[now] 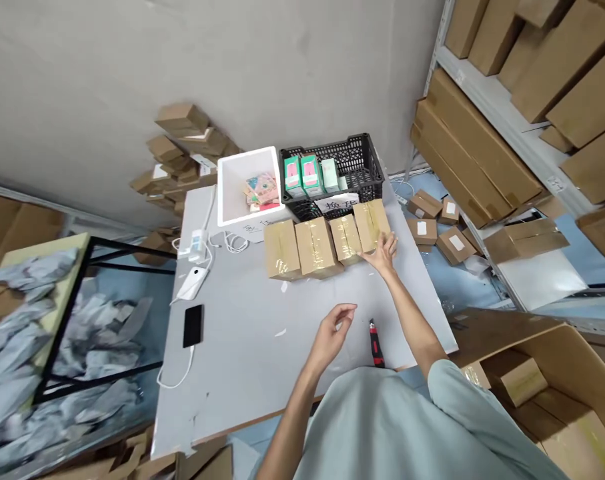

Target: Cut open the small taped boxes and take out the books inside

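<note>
Four-sided brown cardboard boxes, several of them, stand in a row near the table's back, sealed with shiny tape. My right hand [381, 253] has its fingers spread against the near side of the rightmost cardboard box [371, 220]. Its thumb reaches toward the neighbouring box [345, 237]. Farther left in the row are a wider box [315, 245] and the leftmost box [282, 247]. My left hand [332, 333] hovers over the table, loosely curved and holding nothing, with a gap between thumb and fingers. A red and black utility knife [375, 343] lies between my forearms.
Behind the row sit a white foam box [223, 193] with colourful packets and a black crate [369, 167] with green-and-pink boxes. A phone [193, 326] with a cable lies left on the table [242, 373]. A large carton [562, 340] holding boxes stands at right.
</note>
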`<state>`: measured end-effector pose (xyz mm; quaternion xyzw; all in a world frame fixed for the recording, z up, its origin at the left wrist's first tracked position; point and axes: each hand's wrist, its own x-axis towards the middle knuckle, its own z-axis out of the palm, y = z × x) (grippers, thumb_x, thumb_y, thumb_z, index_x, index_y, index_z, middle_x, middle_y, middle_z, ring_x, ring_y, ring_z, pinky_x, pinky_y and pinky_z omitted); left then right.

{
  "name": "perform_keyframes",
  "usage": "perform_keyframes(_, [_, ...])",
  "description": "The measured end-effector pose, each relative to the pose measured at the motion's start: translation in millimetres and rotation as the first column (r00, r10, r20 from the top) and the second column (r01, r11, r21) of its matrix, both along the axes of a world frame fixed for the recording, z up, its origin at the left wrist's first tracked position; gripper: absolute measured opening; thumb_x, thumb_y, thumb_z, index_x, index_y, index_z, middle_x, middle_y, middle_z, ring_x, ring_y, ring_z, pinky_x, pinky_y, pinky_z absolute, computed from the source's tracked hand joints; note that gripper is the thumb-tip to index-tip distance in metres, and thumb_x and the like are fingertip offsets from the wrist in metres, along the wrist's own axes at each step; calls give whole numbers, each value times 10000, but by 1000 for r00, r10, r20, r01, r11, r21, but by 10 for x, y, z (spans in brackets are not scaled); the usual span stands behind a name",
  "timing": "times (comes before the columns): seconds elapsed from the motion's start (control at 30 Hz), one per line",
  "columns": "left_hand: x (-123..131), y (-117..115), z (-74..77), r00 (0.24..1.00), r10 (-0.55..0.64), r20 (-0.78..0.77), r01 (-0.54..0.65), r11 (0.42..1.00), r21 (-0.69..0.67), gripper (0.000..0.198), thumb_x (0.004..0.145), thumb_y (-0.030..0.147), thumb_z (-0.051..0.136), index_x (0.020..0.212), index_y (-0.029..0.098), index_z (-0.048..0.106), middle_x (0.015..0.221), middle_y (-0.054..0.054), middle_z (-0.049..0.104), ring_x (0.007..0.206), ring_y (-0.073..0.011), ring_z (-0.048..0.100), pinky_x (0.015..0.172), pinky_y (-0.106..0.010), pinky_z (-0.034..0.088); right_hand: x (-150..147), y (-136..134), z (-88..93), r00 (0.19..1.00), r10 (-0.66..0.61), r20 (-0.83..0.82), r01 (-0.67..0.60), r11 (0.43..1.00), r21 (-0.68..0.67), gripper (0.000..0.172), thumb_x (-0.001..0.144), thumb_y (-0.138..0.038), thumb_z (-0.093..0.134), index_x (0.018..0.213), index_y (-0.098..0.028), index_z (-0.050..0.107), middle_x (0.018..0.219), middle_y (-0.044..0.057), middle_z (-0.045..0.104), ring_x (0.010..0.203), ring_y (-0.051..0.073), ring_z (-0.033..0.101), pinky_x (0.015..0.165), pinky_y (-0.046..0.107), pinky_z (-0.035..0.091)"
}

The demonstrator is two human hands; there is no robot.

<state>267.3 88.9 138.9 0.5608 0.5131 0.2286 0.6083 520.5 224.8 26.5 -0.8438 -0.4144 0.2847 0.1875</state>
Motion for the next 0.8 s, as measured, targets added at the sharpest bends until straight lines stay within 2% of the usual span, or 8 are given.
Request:
perform_keyframes(0.07, [61,34,27,1000,-17,-10,17,1000,-20,444,984,626,713,1182,245,824,1284,-125,848,1241,-300,802,1148,-453,612,-40,132,-85,1000,-15,26,15,1000,-22,1403,827,-784,853,1845,-97,174,1914,333,-70,1778,550,-29,1362,783,193])
perform_keyframes(0.17, [25,72,10,999,-12,-40,10,998,-56,468,981,646,719,1195,242,821,1309,-132,842,1263,-306,795,1156,-457,606,-83,234,-183,997,-50,57,52,998,-29,1394,837,-743,850,1837,-55,164,1904,360,-66,1768,562,-16,1350,772,233])
perform_keyframes(0.3, [-78,100,-60,998,39,-53,-44,993,-112,534,930,703,755,1171,230,817,1312,-147,837,1286,-330,783,1168,-474,590,-82,284,-225,995,-58,81,60,998,-22,1388,813,-687,888,1825,-43,190,1890,393,5,1729,574,136,1328,753,284])
perform_keyframes(0.47, [-142,71,-115,998,42,-42,-47,989,-143,583,878,743,788,1137,223,818,1268,-150,845,1255,-345,789,1157,-492,593,63,154,-174,992,-97,77,99,995,-20,1324,791,-574,923,1831,-122,239,1884,338,157,1680,521,275,1309,671,366])
perform_keyframes(0.57, [-220,19,-132,1000,22,19,-19,992,-121,560,902,737,775,1147,235,817,1281,-135,844,1276,-332,785,1180,-484,588,178,-103,-161,977,-203,58,204,979,-5,1319,782,-586,897,1831,-146,229,1873,329,191,1665,517,295,1271,655,416])
perform_keyframes(0.63, [-307,-22,-151,998,4,55,2,993,-119,549,905,734,774,1144,241,818,1282,-131,846,1278,-330,787,1198,-493,581,231,-358,-158,956,-288,54,287,958,22,1333,759,-596,887,1818,-121,232,1853,357,211,1658,533,299,1274,659,399])
perform_keyframes(0.73, [-487,-87,-185,994,-37,106,51,989,-136,546,886,725,792,1145,245,820,1277,-133,850,1271,-337,794,1219,-520,571,227,-876,-140,909,-413,50,411,910,47,1344,710,-579,906,1785,-76,276,1787,399,299,1633,547,354,1304,652,347])
perform_keyframes(0.8, [-649,-140,-206,987,-74,141,94,986,-137,541,878,714,797,1142,243,821,1269,-137,852,1266,-342,797,1218,-531,570,128,-1319,-114,878,-475,64,471,880,60,1289,721,-596,896,1760,-83,331,1697,374,435,1561,518,472,1288,619,384])
